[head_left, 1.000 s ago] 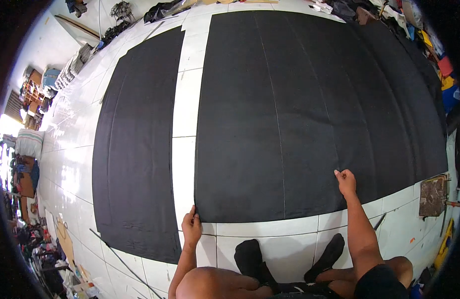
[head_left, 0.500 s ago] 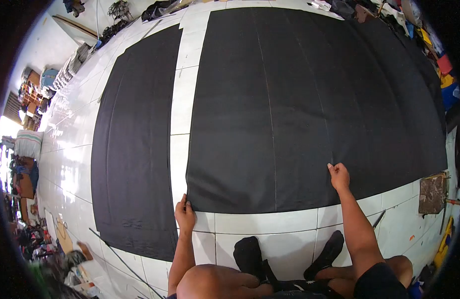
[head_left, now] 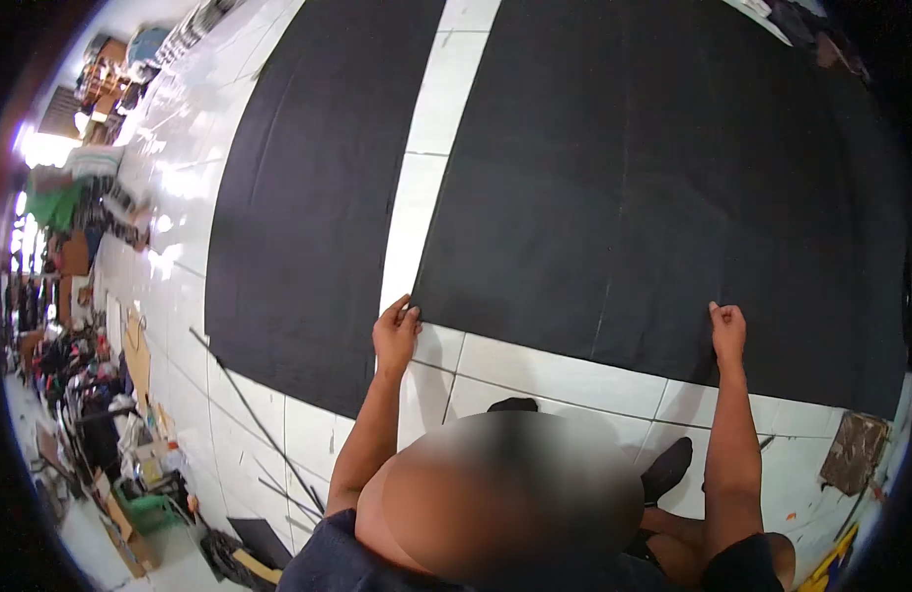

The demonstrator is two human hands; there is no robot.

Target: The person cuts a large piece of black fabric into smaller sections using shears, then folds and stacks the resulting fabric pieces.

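A large black sheet [head_left: 565, 178] lies over the white tiled floor, with faint lines running along it. My left hand [head_left: 398, 331] pinches its near left corner. Farther right, my right hand [head_left: 728, 328] has its fingers closed on the same sheet, a little in from the near edge. To the left, a narrower black sheet [head_left: 313, 197] lies flat, separated from the large one by a strip of tile. Neither hand touches the narrower sheet.
Thin dark rods [head_left: 254, 419] lie on the floor at lower left. A person in green [head_left: 66, 205] is at the far left, near piled goods [head_left: 61, 365]. A brown block [head_left: 855, 452] sits at the right. My dark-socked foot [head_left: 667, 469] rests below the large sheet.
The view has swung, so the sheets appear tilted. A person in green now shows at the left. Both hands keep their closed grip, and the sheet's near left part looks flatter.
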